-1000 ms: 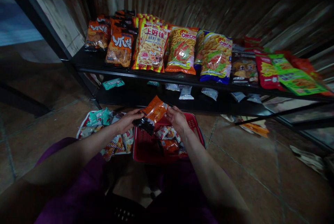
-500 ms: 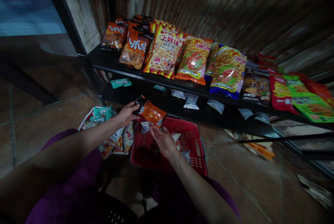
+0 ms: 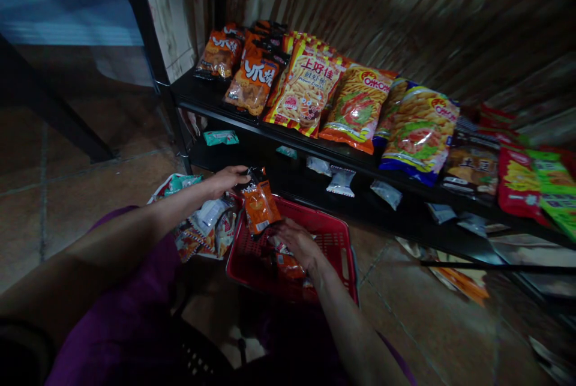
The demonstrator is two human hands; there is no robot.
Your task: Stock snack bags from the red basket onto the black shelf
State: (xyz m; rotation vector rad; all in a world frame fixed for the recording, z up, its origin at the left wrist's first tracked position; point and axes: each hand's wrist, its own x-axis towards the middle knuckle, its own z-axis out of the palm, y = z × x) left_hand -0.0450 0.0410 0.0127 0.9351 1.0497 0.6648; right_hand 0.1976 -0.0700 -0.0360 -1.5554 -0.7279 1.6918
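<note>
Remotely, I see packet (image 3: 261, 209) over basket (image 3: 330, 239)'s left part | left hand (image 3: 231, 180) pinching its top, likely to steady it | right hand (image 3: 294, 242) at its lower end, grip unclear | bags (image 3: 306, 92) beyond basket face out, likely so labels show

The orange bag (image 3: 261, 209) is glossy plastic film, the red basket (image 3: 333, 241) smooth plastic.

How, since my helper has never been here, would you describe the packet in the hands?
Find the black shelf, then the red basket in front. Above its left side is an orange-and-black packet, one end in the left hand, the right hand at the other. Unlike similar packets on the shelf, it is held.
</note>
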